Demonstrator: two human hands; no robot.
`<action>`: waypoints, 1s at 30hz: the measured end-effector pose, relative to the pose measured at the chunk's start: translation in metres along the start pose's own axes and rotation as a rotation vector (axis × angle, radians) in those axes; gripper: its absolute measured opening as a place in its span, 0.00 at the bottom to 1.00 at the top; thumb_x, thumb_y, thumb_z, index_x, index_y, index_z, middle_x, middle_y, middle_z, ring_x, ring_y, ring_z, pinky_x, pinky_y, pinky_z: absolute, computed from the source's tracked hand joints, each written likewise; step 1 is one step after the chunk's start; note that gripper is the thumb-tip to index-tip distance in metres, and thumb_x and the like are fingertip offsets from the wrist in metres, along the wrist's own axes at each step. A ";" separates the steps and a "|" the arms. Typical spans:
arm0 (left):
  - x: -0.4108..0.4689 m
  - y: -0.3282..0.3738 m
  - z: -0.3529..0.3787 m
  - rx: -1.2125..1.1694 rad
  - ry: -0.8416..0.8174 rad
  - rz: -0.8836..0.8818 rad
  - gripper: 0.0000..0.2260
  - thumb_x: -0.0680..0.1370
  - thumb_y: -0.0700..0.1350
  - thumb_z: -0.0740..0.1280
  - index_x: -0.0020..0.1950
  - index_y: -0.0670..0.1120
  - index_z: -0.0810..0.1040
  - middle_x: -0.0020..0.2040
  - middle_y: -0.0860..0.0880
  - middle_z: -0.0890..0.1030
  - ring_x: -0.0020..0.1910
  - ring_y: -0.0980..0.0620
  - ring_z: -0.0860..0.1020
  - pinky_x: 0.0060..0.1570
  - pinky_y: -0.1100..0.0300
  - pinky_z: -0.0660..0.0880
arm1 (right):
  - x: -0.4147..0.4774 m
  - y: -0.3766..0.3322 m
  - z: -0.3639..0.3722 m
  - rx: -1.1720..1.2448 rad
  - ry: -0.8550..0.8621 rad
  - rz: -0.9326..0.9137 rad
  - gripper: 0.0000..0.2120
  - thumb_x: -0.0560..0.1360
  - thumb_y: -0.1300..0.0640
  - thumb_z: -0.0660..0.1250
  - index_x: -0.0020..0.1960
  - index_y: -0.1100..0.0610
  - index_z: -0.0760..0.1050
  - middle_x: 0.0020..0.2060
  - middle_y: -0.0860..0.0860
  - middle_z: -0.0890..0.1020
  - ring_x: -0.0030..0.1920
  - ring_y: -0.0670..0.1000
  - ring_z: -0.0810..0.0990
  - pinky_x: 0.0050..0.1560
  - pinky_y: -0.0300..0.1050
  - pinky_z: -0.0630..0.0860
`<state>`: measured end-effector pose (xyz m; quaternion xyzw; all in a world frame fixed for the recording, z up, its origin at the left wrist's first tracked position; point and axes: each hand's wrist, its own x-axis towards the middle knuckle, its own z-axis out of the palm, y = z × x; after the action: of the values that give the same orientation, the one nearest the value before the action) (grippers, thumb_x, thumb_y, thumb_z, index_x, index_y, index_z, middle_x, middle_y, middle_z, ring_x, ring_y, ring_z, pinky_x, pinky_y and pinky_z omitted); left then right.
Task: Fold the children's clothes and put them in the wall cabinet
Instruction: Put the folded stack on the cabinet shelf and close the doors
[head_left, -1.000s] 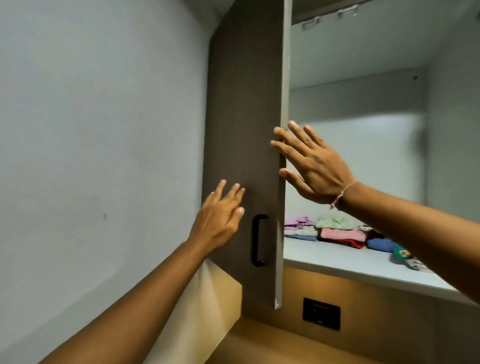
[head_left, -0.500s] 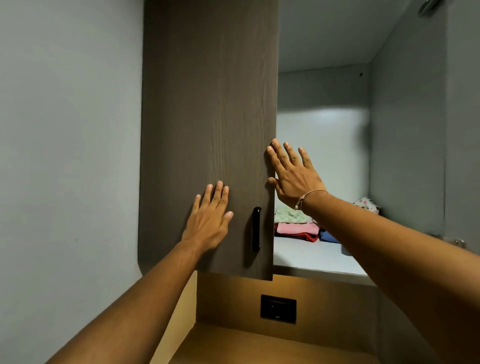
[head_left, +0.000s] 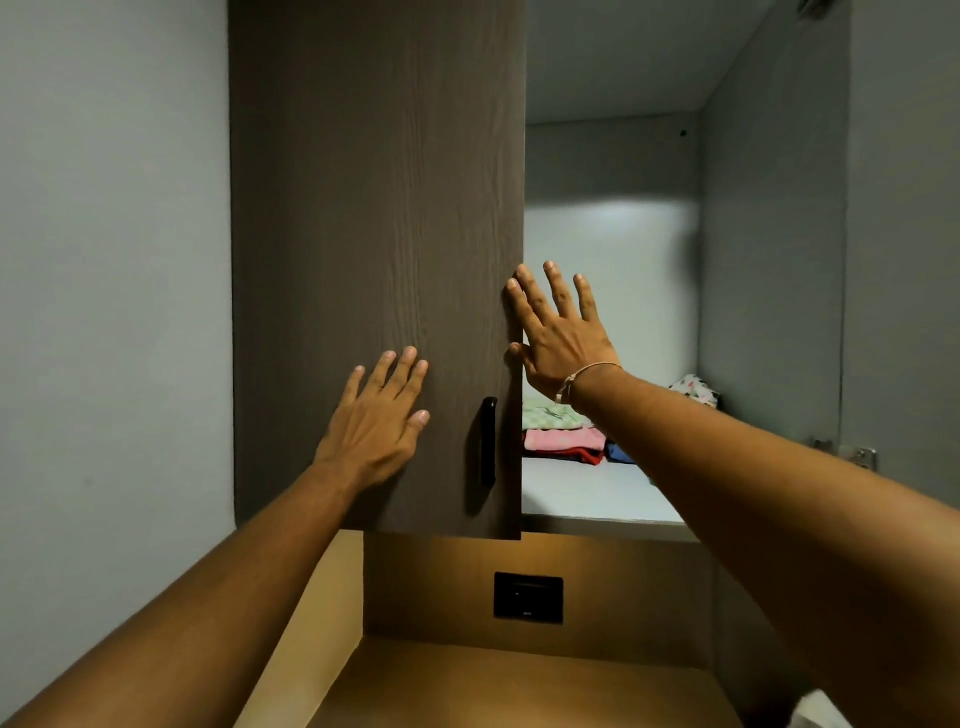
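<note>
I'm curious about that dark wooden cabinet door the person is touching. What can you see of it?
The dark brown wood-grain cabinet door is a tall flat panel, seemingly laminate, with a black vertical bar handle near its lower right edge. It covers the cabinet's left part, leaving the right side open. The left hand lies flat on its face; the right hand touches its right edge.

Pale grey walls (head_left: 109, 270) close in on the left. Below, a warm-lit wooden niche (head_left: 519, 680) carries a black wall socket (head_left: 528, 597) on its back panel.
</note>
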<state>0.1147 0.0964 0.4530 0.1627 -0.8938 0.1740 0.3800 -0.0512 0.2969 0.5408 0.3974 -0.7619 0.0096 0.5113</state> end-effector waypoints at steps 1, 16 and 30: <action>0.000 -0.003 -0.006 0.005 -0.024 0.018 0.27 0.82 0.56 0.47 0.77 0.51 0.39 0.78 0.51 0.38 0.78 0.50 0.41 0.75 0.47 0.41 | -0.004 -0.001 -0.002 -0.017 -0.017 -0.008 0.34 0.80 0.39 0.44 0.77 0.53 0.34 0.77 0.54 0.38 0.76 0.61 0.35 0.74 0.62 0.35; 0.041 0.093 -0.096 -0.183 0.108 0.217 0.27 0.82 0.55 0.48 0.79 0.50 0.47 0.80 0.50 0.47 0.78 0.49 0.43 0.76 0.46 0.44 | -0.191 0.058 -0.111 0.215 0.193 0.544 0.36 0.78 0.47 0.55 0.78 0.53 0.38 0.78 0.51 0.41 0.76 0.59 0.33 0.74 0.57 0.34; 0.064 0.394 -0.312 -0.289 0.656 0.960 0.27 0.82 0.56 0.50 0.79 0.46 0.51 0.80 0.45 0.52 0.78 0.42 0.46 0.76 0.46 0.46 | -0.341 0.156 -0.243 0.155 0.462 1.029 0.36 0.76 0.44 0.49 0.77 0.54 0.38 0.78 0.52 0.41 0.77 0.53 0.36 0.75 0.50 0.35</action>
<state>0.1000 0.5711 0.6287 -0.3748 -0.7180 0.2438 0.5334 0.0951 0.7084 0.4495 -0.0012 -0.7230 0.3999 0.5634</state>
